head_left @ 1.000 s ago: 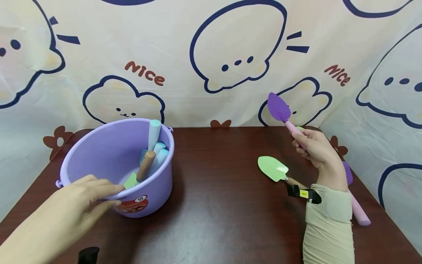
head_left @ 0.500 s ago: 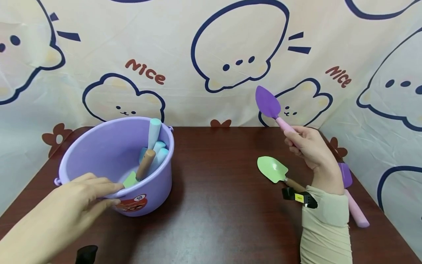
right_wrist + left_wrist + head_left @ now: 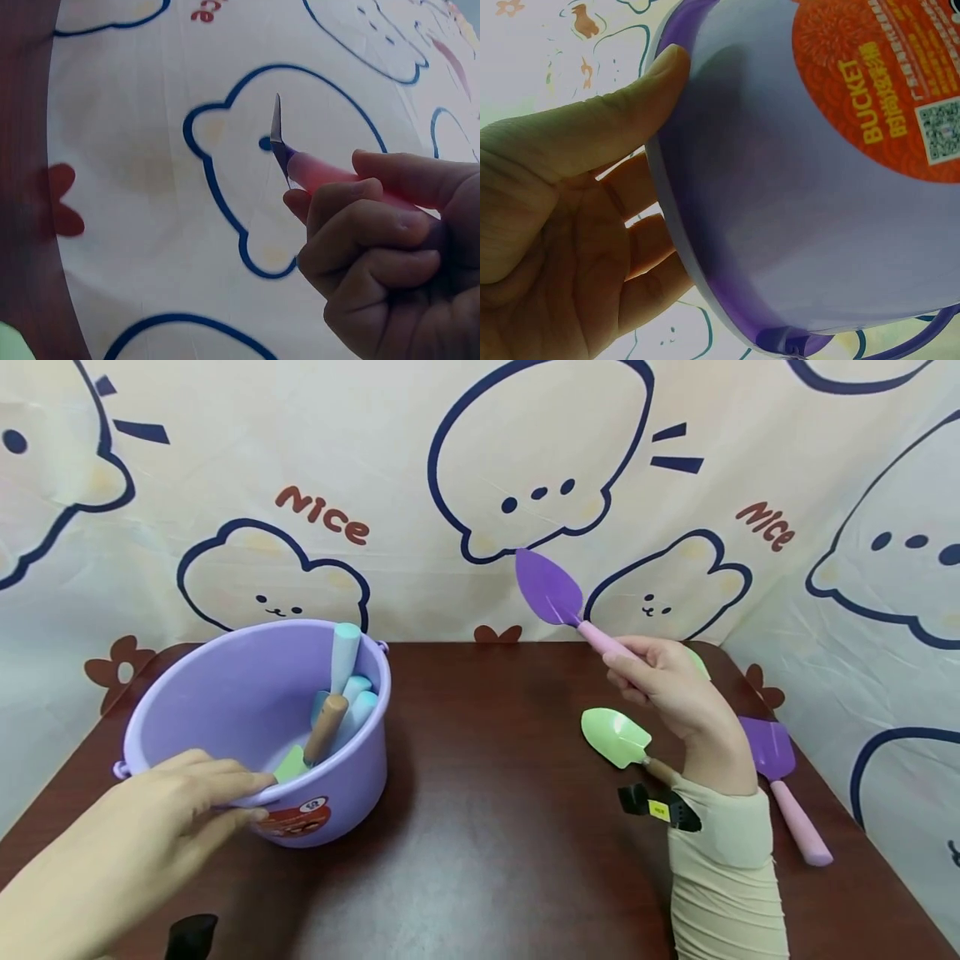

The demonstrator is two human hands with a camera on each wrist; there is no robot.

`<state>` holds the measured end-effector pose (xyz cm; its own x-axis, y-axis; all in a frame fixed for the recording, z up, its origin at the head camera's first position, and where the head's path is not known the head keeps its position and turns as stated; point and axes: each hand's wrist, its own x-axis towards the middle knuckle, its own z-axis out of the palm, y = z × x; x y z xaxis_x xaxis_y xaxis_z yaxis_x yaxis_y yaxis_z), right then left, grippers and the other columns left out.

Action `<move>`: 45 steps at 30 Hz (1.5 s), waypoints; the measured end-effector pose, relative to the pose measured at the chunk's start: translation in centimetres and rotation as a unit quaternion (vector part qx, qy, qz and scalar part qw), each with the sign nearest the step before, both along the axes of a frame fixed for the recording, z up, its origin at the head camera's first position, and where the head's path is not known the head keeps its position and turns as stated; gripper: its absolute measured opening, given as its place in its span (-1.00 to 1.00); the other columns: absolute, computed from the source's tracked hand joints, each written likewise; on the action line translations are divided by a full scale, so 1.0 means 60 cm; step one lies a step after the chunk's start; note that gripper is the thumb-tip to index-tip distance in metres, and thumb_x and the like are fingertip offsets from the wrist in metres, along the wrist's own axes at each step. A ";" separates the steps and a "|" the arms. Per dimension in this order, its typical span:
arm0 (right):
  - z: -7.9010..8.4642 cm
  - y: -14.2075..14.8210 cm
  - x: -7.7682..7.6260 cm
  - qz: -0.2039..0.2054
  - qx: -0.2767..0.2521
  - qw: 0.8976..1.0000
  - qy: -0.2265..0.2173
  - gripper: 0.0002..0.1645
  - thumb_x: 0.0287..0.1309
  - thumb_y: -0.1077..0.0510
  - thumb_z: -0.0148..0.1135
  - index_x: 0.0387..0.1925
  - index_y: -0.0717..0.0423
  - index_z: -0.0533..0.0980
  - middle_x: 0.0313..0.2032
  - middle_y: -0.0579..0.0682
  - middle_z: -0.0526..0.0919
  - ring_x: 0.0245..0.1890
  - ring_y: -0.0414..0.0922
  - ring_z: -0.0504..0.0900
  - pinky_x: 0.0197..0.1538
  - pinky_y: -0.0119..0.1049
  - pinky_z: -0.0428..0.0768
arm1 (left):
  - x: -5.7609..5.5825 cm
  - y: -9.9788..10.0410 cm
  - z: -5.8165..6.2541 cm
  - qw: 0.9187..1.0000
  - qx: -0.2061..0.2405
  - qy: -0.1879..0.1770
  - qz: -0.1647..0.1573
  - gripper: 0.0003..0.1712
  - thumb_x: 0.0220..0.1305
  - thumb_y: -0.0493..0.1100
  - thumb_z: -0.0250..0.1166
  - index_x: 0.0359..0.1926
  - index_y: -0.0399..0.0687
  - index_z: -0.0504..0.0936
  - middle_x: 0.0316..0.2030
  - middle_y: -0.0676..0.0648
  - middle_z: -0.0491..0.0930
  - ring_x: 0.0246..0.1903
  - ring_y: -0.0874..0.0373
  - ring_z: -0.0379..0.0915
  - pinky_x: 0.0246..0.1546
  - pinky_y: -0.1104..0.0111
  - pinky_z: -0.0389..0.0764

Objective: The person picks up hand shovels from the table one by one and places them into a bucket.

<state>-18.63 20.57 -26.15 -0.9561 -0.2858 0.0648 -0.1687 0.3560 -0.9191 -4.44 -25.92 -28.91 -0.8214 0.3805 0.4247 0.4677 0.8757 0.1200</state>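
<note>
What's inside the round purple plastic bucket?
The bucket holds three light-blue rounded handles, one tan cylindrical wooden handle, a flat light-green piece and a flat blue piece. Its near side and overlapping items cover their lower parts; anything beneath can't be seen.

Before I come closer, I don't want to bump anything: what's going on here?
A person's left hand grips a purple bucket with light-blue handles and a wooden handle inside. Their right hand holds a purple trowel by its pink handle, up in the air outside the bucket. On the dark table, a green trowel and a purple square-bladed shovel lie near the right sleeve.
</note>
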 end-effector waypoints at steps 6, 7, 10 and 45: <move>0.001 -0.031 -0.001 0.048 -0.028 0.998 -0.026 -0.73 0.45 0.10 0.08 -0.05 0.25 0.50 -0.61 -0.10 0.35 -0.65 -0.21 0.24 -0.59 -0.30 0.19 | 0.000 0.002 0.000 0.999 0.000 -0.027 0.017 -0.54 -0.24 -0.21 0.65 -0.24 0.29 0.76 -0.36 0.36 0.57 -0.33 0.37 0.39 -0.40 0.47 0.52; 0.001 -0.036 -0.002 0.055 -0.030 0.998 -0.030 -0.74 0.45 0.11 0.08 -0.06 0.26 0.50 -0.60 -0.10 0.35 -0.66 -0.21 0.23 -0.59 -0.32 0.20 | 0.001 0.003 0.001 0.999 -0.001 -0.032 0.019 -0.54 -0.24 -0.21 0.65 -0.24 0.30 0.76 -0.36 0.36 0.57 -0.33 0.37 0.39 -0.40 0.47 0.52; 0.000 -0.049 -0.005 0.077 -0.026 0.996 -0.032 -0.76 0.45 0.16 0.07 -0.08 0.31 0.48 -0.60 -0.09 0.35 -0.65 -0.22 0.21 -0.57 -0.35 0.20 | 0.001 0.004 0.003 0.999 -0.002 -0.047 0.026 -0.55 -0.22 -0.23 0.64 -0.24 0.29 0.76 -0.37 0.35 0.57 -0.33 0.36 0.38 -0.42 0.43 0.54; 0.086 -0.138 -0.023 0.230 0.041 0.972 -0.024 -0.73 0.40 0.16 0.09 -0.02 0.23 0.57 -0.63 -0.05 0.32 -0.66 -0.12 0.22 -0.57 -0.32 0.16 | 0.001 0.000 0.000 0.999 0.002 -0.025 0.019 -0.55 -0.26 -0.23 0.65 -0.26 0.26 0.76 -0.39 0.35 0.55 -0.35 0.40 0.35 -0.45 0.45 0.49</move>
